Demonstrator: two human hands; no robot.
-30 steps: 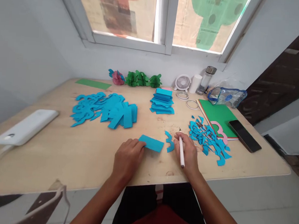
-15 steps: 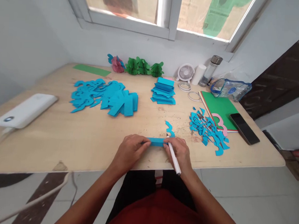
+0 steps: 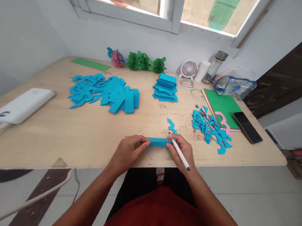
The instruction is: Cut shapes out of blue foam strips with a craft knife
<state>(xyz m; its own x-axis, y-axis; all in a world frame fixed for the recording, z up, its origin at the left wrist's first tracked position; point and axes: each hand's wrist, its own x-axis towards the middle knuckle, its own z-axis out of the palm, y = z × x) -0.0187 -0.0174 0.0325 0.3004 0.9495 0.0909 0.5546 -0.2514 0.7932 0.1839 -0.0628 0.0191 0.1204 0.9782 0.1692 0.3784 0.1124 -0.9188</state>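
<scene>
A narrow folded strip of blue paper (image 3: 158, 142) stretches level between my two hands, close to the table's front edge. My left hand (image 3: 130, 149) pinches its left end between thumb and fingers. The right end is gripped by my right hand (image 3: 180, 150), which also carries a white pen (image 3: 180, 154) lying slanted across the fingers, one dark end toward my wrist. Just beyond the right hand lies a wavy blue paper cutout (image 3: 171, 125), partly covered by the fingers.
Blue paper cutouts (image 3: 87, 88) and strips (image 3: 123, 99) lie left; a folded blue stack (image 3: 165, 88) sits mid-back. Blue scraps (image 3: 208, 125), a phone (image 3: 247, 127) and green sheets (image 3: 224, 110) are right. A power bank (image 3: 23, 105) lies far left; a fan (image 3: 188, 69) stands behind.
The pen has swung in my right hand, its rear end now farther right. Both hands still hold the strip. The whole view has shifted slightly.
</scene>
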